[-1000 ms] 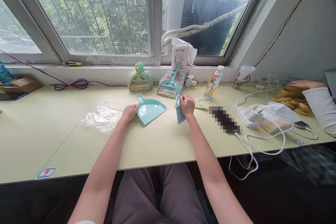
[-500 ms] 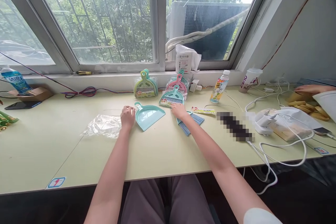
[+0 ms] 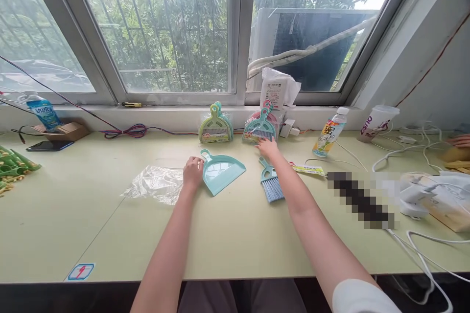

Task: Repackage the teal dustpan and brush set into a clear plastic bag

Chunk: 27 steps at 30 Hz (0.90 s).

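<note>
My right hand (image 3: 267,149) reaches to the back of the table, fingers spread against the lower edge of a wrapped teal dustpan-and-brush set (image 3: 263,124). This set leans in front of a wrapped pink set (image 3: 276,120). Beneath my right forearm lies a loose teal hand brush (image 3: 272,188) with blue bristles, partly covered. My left hand (image 3: 193,173) rests on the table with fingers loosely bent, right beside the handle of an unwrapped teal dustpan (image 3: 223,171). Nothing shows in it. Crumpled clear plastic wrapping (image 3: 156,183) lies left of that hand.
Wrapped green sets (image 3: 216,124) stand by the window sill. Further right are a drink bottle (image 3: 329,132), a label card (image 3: 308,169), a lidded cup (image 3: 378,124) and white cables (image 3: 414,249). A blue bottle (image 3: 44,113) and a phone (image 3: 49,146) are at left. Another person's hand (image 3: 460,141) shows far right.
My right hand has moved back with the wrapped teal set, which now stands closer against the pink one. More of the loose brush shows. My left hand stays beside the dustpan; the view has shifted.
</note>
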Each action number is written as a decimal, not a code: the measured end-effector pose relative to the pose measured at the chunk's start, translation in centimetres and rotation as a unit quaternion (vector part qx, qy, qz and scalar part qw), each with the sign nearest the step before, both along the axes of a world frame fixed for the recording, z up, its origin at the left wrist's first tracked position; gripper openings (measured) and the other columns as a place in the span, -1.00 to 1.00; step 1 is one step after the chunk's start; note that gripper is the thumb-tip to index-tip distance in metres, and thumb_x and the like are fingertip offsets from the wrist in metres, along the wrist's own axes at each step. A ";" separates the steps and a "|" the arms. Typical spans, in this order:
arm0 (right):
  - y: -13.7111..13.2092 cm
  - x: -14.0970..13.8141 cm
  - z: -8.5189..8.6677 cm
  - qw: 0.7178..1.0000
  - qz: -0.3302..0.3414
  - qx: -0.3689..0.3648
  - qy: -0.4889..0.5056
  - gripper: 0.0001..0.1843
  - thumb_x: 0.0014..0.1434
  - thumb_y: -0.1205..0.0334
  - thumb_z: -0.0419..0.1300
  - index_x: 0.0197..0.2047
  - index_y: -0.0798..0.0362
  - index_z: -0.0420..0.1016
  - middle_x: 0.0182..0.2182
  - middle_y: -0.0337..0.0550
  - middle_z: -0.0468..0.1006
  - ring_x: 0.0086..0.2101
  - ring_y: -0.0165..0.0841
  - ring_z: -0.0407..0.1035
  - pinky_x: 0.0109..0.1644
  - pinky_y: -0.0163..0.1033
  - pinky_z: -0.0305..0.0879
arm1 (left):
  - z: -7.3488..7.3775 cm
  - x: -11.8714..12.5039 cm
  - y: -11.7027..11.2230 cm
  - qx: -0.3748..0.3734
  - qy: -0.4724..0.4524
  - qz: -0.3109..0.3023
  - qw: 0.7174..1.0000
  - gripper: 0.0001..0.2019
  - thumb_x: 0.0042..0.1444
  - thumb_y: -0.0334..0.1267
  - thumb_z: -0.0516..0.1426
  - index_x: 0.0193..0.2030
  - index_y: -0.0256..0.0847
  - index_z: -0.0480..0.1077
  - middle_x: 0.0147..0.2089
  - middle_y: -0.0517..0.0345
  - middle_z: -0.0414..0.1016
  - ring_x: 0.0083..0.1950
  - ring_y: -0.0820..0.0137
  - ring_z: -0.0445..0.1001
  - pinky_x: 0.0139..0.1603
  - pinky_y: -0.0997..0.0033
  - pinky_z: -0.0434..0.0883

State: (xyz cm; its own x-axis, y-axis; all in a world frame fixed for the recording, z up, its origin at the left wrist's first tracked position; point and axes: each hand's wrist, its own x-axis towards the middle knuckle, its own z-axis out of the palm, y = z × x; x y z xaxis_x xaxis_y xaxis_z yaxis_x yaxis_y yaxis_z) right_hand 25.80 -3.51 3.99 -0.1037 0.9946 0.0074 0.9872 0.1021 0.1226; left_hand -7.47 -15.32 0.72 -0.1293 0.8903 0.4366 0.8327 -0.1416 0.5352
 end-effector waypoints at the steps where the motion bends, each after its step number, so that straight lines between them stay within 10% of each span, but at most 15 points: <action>1: 0.3 0.4 -0.3 1.000 -0.016 0.008 0.000 -0.57 0.39 0.17 -0.14 0.24 -0.10 0.29 0.34 -0.12 0.01 0.32 -0.21 -0.16 0.33 0.19 -0.37 | 0.0 0.0 0.0 0.000 -0.004 -0.001 1.000 -0.74 0.25 -0.23 -0.09 -0.25 -0.16 0.42 -0.08 -0.01 0.42 -0.07 0.23 0.44 -0.06 0.24 0.33; 15: -5.5 0.1 0.6 0.980 0.062 0.186 0.038 -0.58 0.36 0.25 -0.16 -0.12 0.10 0.53 -0.12 0.09 0.54 -0.09 -0.17 0.35 0.00 -0.07 0.05 | 0.3 0.3 0.0 -0.006 -0.019 -0.016 1.000 -0.76 0.23 -0.25 -0.07 -0.29 -0.17 0.41 -0.11 0.02 0.42 -0.14 0.28 0.45 -0.09 0.27 0.34; 27: -17.0 0.1 0.5 0.996 -0.014 0.043 0.080 -0.78 0.10 0.19 0.19 -0.17 0.07 0.44 -0.24 -0.07 0.56 -0.15 -0.15 0.36 -0.01 -0.06 -0.05 | 1.9 2.6 -1.1 -0.025 0.050 0.013 0.998 -0.69 0.21 -0.23 -0.01 0.10 -0.15 0.18 -0.02 0.01 0.40 -0.13 0.27 0.47 -0.27 0.36 0.34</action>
